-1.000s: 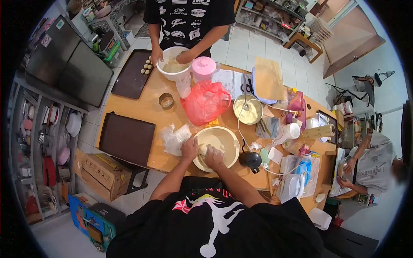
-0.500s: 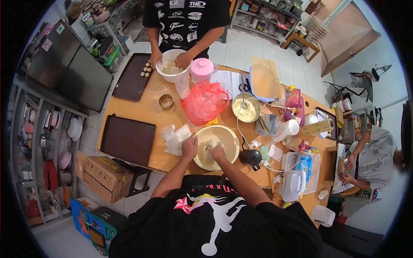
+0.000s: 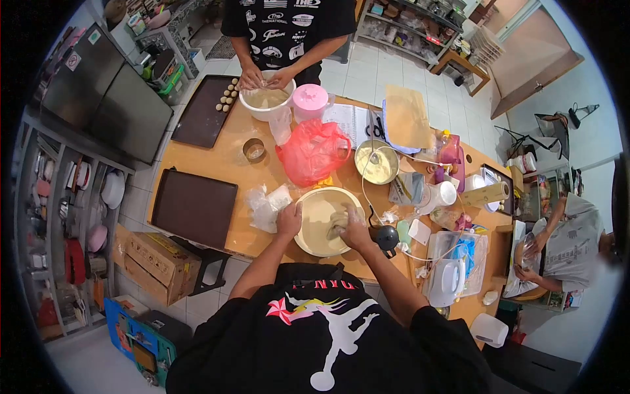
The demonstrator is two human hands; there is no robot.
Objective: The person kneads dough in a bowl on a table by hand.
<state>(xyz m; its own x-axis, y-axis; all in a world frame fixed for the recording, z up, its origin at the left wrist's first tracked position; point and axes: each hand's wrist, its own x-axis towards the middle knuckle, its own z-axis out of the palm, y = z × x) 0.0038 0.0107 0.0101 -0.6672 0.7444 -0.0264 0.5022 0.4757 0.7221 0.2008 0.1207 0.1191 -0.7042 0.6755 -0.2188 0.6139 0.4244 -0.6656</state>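
Note:
In front of me on the table stands a cream-coloured mixing bowl [image 3: 314, 243]. My left hand [image 3: 289, 221] grips its rim on the left side, thumb toward the inside. Inside the bowl, near its right wall, my right hand [image 3: 353, 230] is curled around pale dough [image 3: 337, 222]; the fingers look coated and partly blurred. A crumpled clear plastic bag of white material [image 3: 270, 207] lies beside my left hand. Close to my right hand is a black round-headed object [image 3: 386, 240]. A red plastic bag [image 3: 314, 152] sits just beyond the bowl.
Across the table a person's hands [image 3: 266, 80] work over a white bowl [image 3: 266, 113]. Dough balls [image 3: 228, 95] lie on a dark tray [image 3: 197, 125]; another dark tray [image 3: 195, 209] is nearer. A metal bowl of pale mixture [image 3: 377, 164] and a cable stand right. Another person [image 3: 564, 243] sits far right.
My right hand has moved right from the bowl's middle to its right side, with the dough. My left hand stays on the rim. The person opposite has brought both hands together above their bowl.

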